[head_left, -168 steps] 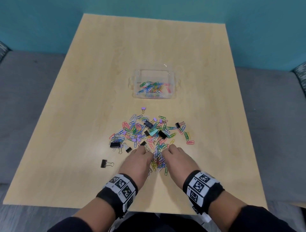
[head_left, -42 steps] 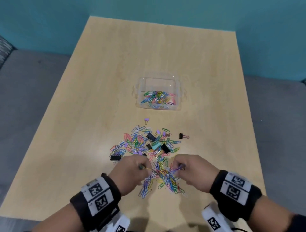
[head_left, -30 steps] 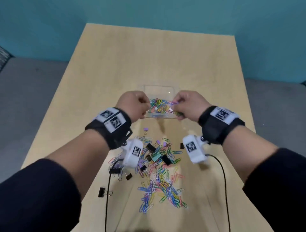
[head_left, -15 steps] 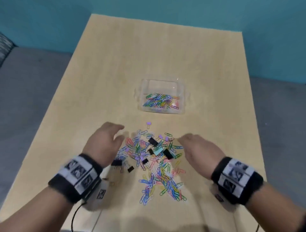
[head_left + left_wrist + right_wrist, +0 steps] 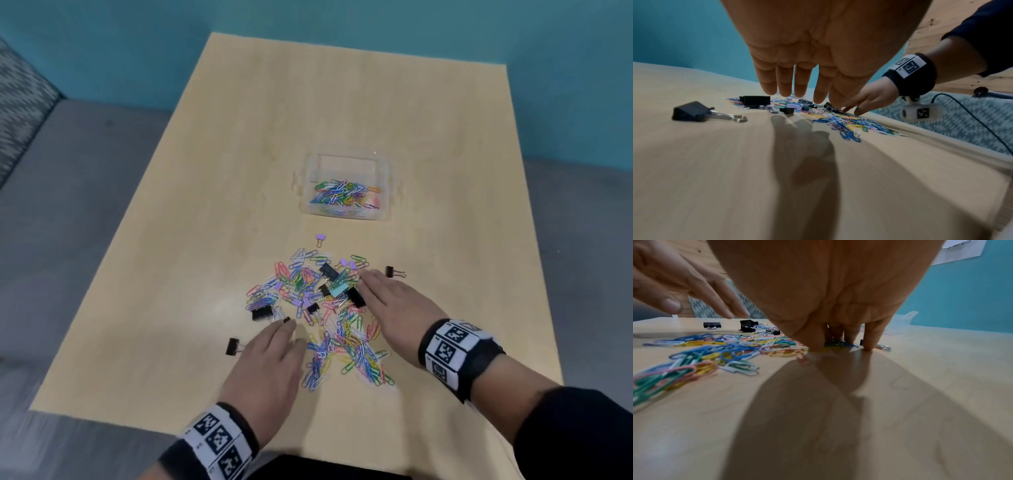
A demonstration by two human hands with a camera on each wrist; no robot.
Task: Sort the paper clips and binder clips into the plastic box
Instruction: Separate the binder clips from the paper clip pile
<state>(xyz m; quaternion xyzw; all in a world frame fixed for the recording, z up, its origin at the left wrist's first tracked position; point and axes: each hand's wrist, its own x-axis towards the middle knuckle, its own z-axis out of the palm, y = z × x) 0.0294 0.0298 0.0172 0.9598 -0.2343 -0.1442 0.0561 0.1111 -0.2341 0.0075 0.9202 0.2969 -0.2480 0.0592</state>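
Both hands are coming down flat on either side of the loose heap of paper clips (image 5: pixel 329 318), which is lying toward the near edge of the table (image 5: pixel 205 192), with the plastic box (image 5: pixel 346 161) standing just beyond it toward the far edge and already holding a layer of coloured clips. The left hand (image 5: pixel 270 363) is hovering at the heap's left side, its fingers (image 5: pixel 785 82) straight and slightly apart, holding nothing; the right hand (image 5: pixel 394 305) is pressing its fingers (image 5: pixel 871 337) onto the table at the heap's right side, extended and close together, also holding nothing. The step in hand looks like raking a bunch together for the next handful. To do it well, the fingers should be sweeping inward low against the table so the thin clips are bunching rather than sliding under the fingertips. Several black binder clips (image 5: pixel 262 313) are sitting mixed into the heap, with one (image 5: pixel 233 346) apart on the left and another (image 5: pixel 392 271) apart on the right; whether the box has separate compartments cannot be told, so it is safer to be gathering one kind per handful.
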